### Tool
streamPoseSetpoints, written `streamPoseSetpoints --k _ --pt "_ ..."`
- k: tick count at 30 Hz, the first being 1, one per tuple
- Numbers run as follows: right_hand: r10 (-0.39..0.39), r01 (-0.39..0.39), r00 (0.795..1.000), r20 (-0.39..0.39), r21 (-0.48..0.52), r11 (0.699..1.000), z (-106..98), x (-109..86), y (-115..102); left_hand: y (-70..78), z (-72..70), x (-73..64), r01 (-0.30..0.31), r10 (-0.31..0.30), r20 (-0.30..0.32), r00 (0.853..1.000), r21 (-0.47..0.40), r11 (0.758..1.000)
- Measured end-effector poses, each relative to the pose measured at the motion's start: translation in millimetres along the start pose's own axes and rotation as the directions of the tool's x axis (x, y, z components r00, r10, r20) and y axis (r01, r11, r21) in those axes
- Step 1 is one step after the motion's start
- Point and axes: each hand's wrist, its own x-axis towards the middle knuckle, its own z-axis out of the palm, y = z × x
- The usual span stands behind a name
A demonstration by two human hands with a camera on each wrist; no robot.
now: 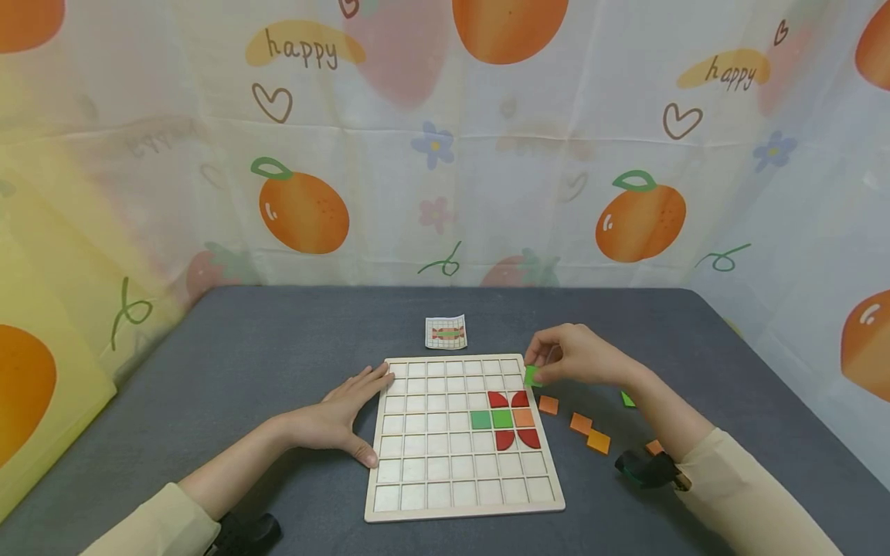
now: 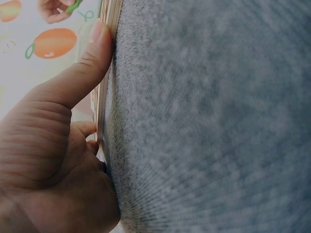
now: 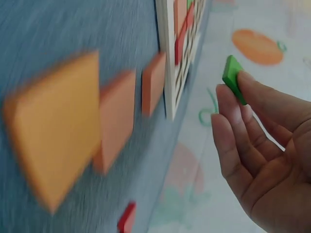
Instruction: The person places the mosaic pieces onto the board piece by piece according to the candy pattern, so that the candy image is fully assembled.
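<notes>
head: board (image 1: 438,468) w/ 7 pcs (image 1: 501,418); l hand (image 1: 334,418) splayed, r hand (image 1: 580,355) pinches green tile (image 1: 531,377).

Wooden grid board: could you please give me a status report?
Left hand touching left edge of board. Right hand pinching green tile by upper right corner. Seven pieces in the squares. Loose orange tile close by right edge, apparently not blocking.

Held tile (image 3: 232,74) grn; board (image 1: 436,468) beige w/ grid.

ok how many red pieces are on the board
4: a red piece one row above and another one row below the bright green square; one above and one below the orange square. None looks hidden.
</notes>
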Motion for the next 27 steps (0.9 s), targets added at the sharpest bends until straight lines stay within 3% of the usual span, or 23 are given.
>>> streamPoseSetpoints --k 6,16,27 --pt "-0.082 0.082 0.997 0.012 0.006 0.997 19.3 16.7 -16.7 1.3 -0.9 -0.8 0.007 -0.007 0.005 1.000 -0.008 1.000" --pt "-0.132 0.130 0.990 0.056 0.045 0.991 46.2 38.3 -36.6 1.7 -0.9 0.9 0.008 -0.008 0.011 1.000 -0.015 1.000" --pt "-0.180 0.175 0.979 0.099 0.064 0.983 56.4 48.8 -55.1 1.5 0.2 1.0 0.019 -0.019 0.001 1.000 -0.009 1.000"
